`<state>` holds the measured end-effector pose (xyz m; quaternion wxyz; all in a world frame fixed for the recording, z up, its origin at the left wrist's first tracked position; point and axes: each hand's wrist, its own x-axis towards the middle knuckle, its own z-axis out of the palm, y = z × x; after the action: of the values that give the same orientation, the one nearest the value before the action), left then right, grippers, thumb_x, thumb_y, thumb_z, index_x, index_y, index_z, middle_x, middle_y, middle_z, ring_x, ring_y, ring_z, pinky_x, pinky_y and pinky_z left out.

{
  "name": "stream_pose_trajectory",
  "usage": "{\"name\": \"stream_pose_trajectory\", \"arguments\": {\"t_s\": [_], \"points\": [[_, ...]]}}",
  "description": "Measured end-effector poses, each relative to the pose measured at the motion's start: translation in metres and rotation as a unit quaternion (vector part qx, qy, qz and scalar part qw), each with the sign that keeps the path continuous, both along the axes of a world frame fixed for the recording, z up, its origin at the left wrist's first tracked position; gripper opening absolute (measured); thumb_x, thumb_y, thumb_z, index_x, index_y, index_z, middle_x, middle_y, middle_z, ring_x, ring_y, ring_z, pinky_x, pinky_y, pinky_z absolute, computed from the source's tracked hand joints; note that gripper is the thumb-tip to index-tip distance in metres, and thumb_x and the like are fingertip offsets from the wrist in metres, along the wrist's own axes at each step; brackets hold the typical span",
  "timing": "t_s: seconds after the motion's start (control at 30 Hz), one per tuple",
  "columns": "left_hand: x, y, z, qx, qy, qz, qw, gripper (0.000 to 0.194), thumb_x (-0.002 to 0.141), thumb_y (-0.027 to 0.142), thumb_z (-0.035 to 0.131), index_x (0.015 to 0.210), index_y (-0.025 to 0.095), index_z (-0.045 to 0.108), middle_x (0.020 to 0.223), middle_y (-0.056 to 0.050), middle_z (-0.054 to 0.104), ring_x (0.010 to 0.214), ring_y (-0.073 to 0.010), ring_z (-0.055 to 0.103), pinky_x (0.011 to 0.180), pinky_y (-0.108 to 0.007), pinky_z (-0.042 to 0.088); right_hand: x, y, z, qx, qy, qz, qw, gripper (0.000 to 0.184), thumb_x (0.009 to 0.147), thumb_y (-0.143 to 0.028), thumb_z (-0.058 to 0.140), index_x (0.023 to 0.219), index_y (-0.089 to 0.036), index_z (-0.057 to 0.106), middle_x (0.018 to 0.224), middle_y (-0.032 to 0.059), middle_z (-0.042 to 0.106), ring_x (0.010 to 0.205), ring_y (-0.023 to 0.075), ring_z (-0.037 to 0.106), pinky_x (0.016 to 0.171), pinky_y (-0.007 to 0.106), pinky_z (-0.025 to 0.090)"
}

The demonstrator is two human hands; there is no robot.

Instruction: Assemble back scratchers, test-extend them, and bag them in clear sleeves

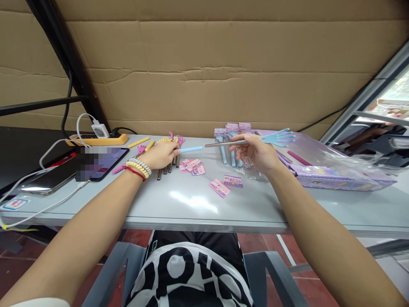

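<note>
My left hand (163, 154) is closed round one end of a light blue tube handle (192, 149), which points right. In my right hand (255, 153) is a back scratcher (277, 138) with a blue hand-shaped head and a thin metal rod. The rod's bare tip lies just short of the blue tube's end, with a small gap between them. Behind and below my left hand lie several back scratchers with pink and yellow heads (180, 140) and metal rods. Beneath my right hand are blue back scratchers (223, 154) in clear wrapping with printed card tops.
Small pink printed cards (220, 188) lie mid-table. A purple box (338, 177) under clear plastic stands at right. Yellow tubes (138, 142), phones (110, 164), white cables and an orange power strip (118, 139) are at left. A cardboard wall (204, 98) backs the table.
</note>
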<state>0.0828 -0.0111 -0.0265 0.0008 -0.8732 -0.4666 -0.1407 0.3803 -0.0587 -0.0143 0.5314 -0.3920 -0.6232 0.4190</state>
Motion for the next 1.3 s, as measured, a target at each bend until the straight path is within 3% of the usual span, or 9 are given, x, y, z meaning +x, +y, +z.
{"name": "stream_pose_trajectory", "arguments": {"t_s": [0.5, 0.83, 1.3], "points": [[0.0024, -0.0009, -0.0013, 0.015, -0.006, -0.014, 1.000, 0.023, 0.091, 0.031, 0.037, 0.081, 0.020, 0.053, 0.078, -0.005, 0.062, 0.078, -0.0204, 0.058, 0.065, -0.030, 0.038, -0.0013, -0.0024, 0.0019, -0.016, -0.024, 0.008, 1.000, 0.033, 0.077, -0.042, 0.055, 0.091, -0.014, 0.065, 0.075, 0.0073, 0.069, 0.048, 0.0135, 0.056, 0.039, 0.025, 0.033], [0.0021, -0.0039, -0.0001, -0.002, -0.027, -0.033, 0.999, 0.021, 0.088, 0.027, 0.040, 0.093, 0.020, 0.059, 0.081, -0.003, 0.066, 0.079, -0.0191, 0.059, 0.066, -0.028, 0.039, 0.0016, -0.0027, 0.0037, -0.031, -0.010, 0.037, 0.999, 0.037, 0.071, -0.046, 0.059, 0.091, -0.016, 0.065, 0.075, 0.0072, 0.070, 0.049, 0.0151, 0.057, 0.040, 0.027, 0.034], [0.0022, -0.0032, -0.0008, 0.036, -0.027, -0.066, 0.997, 0.024, 0.086, 0.025, 0.045, 0.101, 0.018, 0.063, 0.093, -0.006, 0.068, 0.089, -0.0203, 0.060, 0.080, -0.030, 0.042, 0.0022, -0.0047, 0.0057, -0.043, 0.007, 0.053, 0.998, 0.033, 0.070, -0.044, 0.060, 0.088, -0.017, 0.066, 0.071, 0.0069, 0.069, 0.051, 0.0165, 0.057, 0.042, 0.028, 0.035]]}}
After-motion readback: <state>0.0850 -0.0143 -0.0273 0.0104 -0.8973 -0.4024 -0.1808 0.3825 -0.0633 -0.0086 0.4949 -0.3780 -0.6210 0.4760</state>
